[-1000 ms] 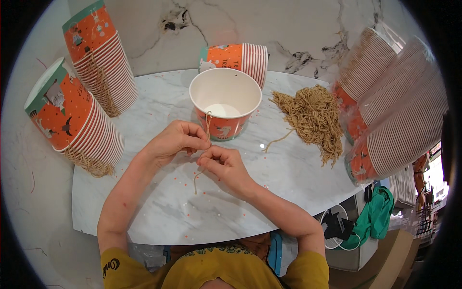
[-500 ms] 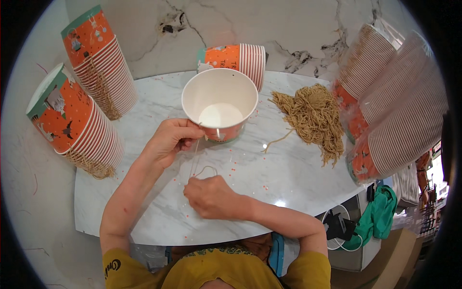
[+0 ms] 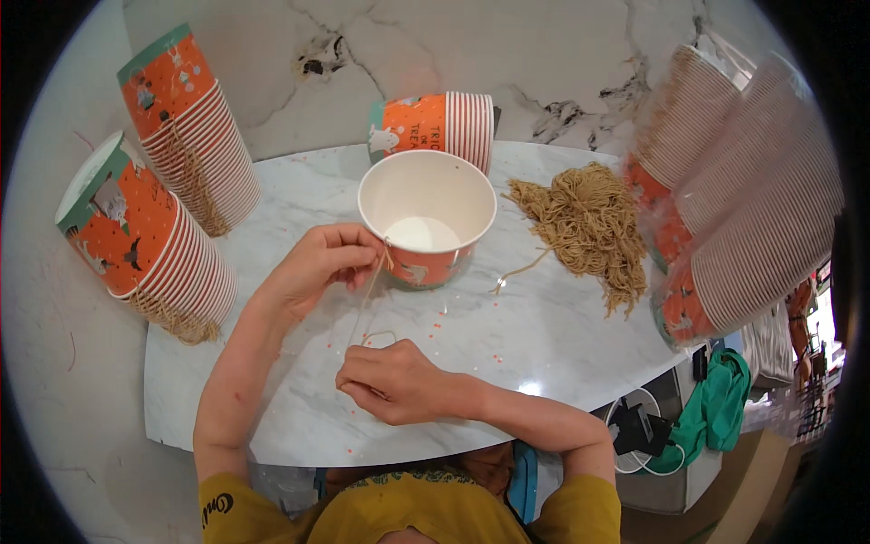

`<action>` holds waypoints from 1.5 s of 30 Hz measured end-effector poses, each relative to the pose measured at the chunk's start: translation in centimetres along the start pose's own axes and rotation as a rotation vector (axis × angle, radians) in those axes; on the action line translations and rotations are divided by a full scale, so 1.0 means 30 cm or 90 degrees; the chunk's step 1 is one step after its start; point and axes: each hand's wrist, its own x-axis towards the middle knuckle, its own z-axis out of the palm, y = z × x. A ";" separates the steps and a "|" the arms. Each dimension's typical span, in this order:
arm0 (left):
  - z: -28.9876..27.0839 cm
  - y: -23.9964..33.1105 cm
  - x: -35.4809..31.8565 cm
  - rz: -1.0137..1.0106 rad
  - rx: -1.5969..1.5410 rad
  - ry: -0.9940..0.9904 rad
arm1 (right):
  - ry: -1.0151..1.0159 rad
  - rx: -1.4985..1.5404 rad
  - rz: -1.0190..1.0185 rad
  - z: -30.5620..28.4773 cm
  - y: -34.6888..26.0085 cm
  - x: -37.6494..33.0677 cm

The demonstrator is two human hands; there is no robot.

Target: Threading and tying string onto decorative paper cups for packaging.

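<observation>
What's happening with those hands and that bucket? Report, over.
Left hand pinching cord at near rim of bucket. Right hand closed on same cord, drawn straight. Bucket upright. Yarn pile right of bucket, away from hands.

String [image 3: 367, 296] in my fingers [image 3: 357, 243]: fibrous, matt. Heap [image 3: 584, 222]: same, rough. Cup [image 3: 426, 201]: smooth paper, faint sheen inside. Table [image 3: 553, 335]: smooth, glossy, marble-look. Wraps [image 3: 757, 186] at right: clear, shiny plastic. My shirt [image 3: 408, 503]: soft-looking matt cloth. Green bundle [image 3: 722, 390]: creased cloth.
</observation>
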 end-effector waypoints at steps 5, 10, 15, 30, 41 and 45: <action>-0.005 -0.057 0.006 -0.042 0.231 -0.226 | -0.014 0.370 0.153 -0.083 -0.033 0.023; 0.134 -0.087 -0.060 0.316 0.239 -0.116 | 0.035 0.669 0.321 -0.243 -0.058 0.044; 0.151 -0.135 -0.022 0.435 0.235 0.066 | 0.159 0.639 0.285 -0.331 -0.039 0.039; 0.034 0.069 -0.086 0.546 0.560 0.416 | 0.341 -0.390 0.226 -0.374 0.139 0.025; 0.051 0.008 -0.052 0.494 0.609 0.365 | 0.373 -0.046 0.381 -0.338 0.175 0.028; -0.031 0.003 -0.015 0.477 0.611 0.363 | 0.271 -0.094 0.445 -0.315 0.198 0.016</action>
